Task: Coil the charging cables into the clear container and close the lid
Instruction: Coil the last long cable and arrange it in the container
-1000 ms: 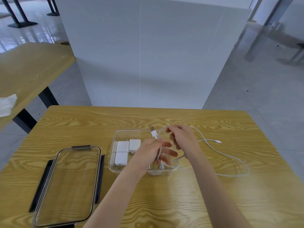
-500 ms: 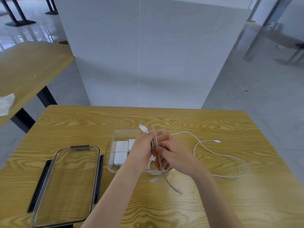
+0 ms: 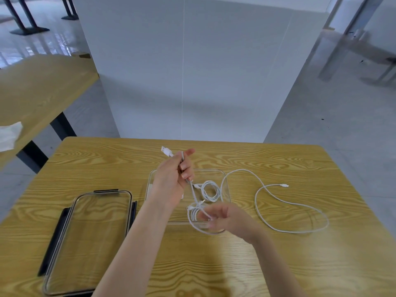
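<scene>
White charging cable (image 3: 278, 202) trails right of the right hand (image 3: 222, 219), whose fingers (image 3: 211, 218) pinch its loop; left hand (image 3: 171, 179) grips the plug end.

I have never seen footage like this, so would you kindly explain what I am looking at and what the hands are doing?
There is no machine: a camera worn on a person's head looks down at their own bare hands over a wooden table. The left hand holds a white charging cable near its USB plug, raised. The right hand grips a loop of the same cable by the clear container, where another coiled cable already lies. The container's lid rests off to the left.
</scene>
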Demonstrator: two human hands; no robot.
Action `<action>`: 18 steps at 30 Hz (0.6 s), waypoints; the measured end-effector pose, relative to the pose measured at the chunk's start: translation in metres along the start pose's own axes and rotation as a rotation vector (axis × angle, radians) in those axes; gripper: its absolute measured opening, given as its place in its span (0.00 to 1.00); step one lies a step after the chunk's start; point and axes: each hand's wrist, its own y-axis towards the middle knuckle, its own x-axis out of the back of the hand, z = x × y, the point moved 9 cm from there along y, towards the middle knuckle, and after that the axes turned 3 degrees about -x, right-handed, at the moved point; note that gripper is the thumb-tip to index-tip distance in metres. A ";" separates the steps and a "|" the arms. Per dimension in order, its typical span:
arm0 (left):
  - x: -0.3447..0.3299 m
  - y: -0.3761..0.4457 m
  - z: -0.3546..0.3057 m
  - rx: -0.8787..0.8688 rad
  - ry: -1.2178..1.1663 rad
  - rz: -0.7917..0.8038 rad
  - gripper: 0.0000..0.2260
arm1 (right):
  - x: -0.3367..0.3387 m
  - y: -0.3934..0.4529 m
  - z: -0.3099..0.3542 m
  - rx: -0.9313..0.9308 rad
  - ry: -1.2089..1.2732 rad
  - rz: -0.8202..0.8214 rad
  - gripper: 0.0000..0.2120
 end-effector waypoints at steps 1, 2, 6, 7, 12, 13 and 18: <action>0.003 0.000 -0.002 -0.013 0.007 -0.013 0.15 | 0.012 0.000 -0.001 0.027 0.049 -0.075 0.15; 0.005 0.000 -0.004 -0.024 0.013 -0.024 0.15 | 0.023 0.001 -0.003 0.039 0.069 -0.138 0.16; 0.010 -0.001 -0.009 -0.037 -0.029 -0.049 0.15 | 0.054 0.005 -0.014 -0.025 -0.117 -0.326 0.18; 0.010 -0.001 -0.011 -0.043 -0.049 -0.045 0.15 | 0.060 0.006 -0.016 -0.038 -0.163 -0.364 0.19; 0.019 -0.002 -0.027 -0.088 -0.099 -0.049 0.16 | 0.104 0.000 -0.028 -0.024 -0.393 -0.604 0.16; 0.022 -0.002 -0.031 -0.096 -0.110 -0.054 0.16 | 0.115 -0.006 -0.032 -0.024 -0.414 -0.670 0.14; 0.037 -0.002 -0.046 -0.132 -0.164 -0.097 0.17 | 0.147 -0.032 -0.062 -0.173 -0.662 -0.809 0.21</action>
